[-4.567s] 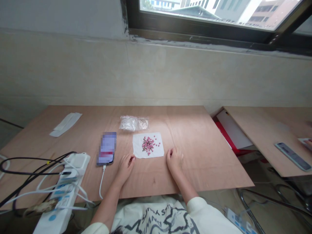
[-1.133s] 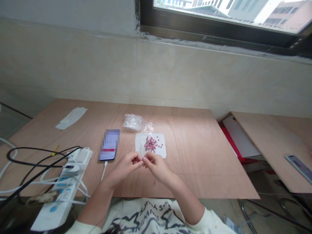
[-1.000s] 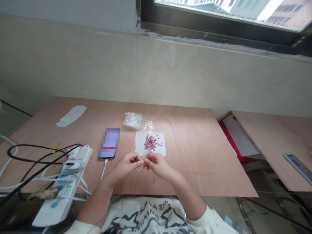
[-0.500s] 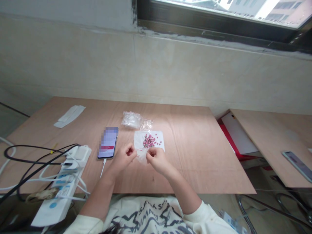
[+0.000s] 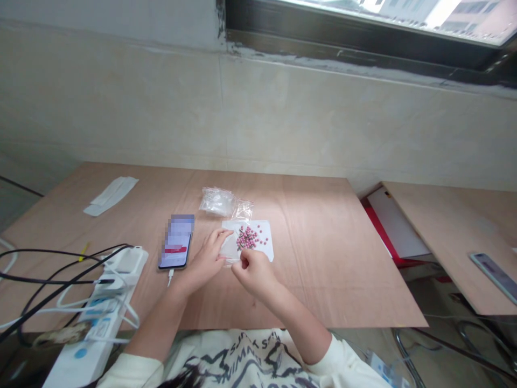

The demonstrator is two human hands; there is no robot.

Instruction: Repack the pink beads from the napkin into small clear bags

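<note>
A white sheet [image 5: 265, 257] lies on the table with a heap of small pink bead-like pieces [image 5: 247, 237] on it. At its left edge my left hand [image 5: 208, 256] has its fingers reaching forward and its thumb apart from them. Between them is a small clear plastic bag [image 5: 228, 261] with a thin red line; it is hard to make out against the sheet. My right hand [image 5: 255, 271] is closed in a pinch at the sheet's near edge, just below the pieces. What its fingertips hold, if anything, is hidden.
Clear plastic bags [image 5: 217, 201] lie behind the sheet. To the left are a phone [image 5: 176, 242] on a charging cable, a power strip [image 5: 103, 318] with tangled cords and a folded white item [image 5: 111, 196]. Another phone [image 5: 495, 276] rests on the right-hand table.
My left hand has moved forward and opened its fingers towards the sheet's left side. My right hand has shifted slightly nearer to me, still pinched, and the bag no longer stretches between both hands.
</note>
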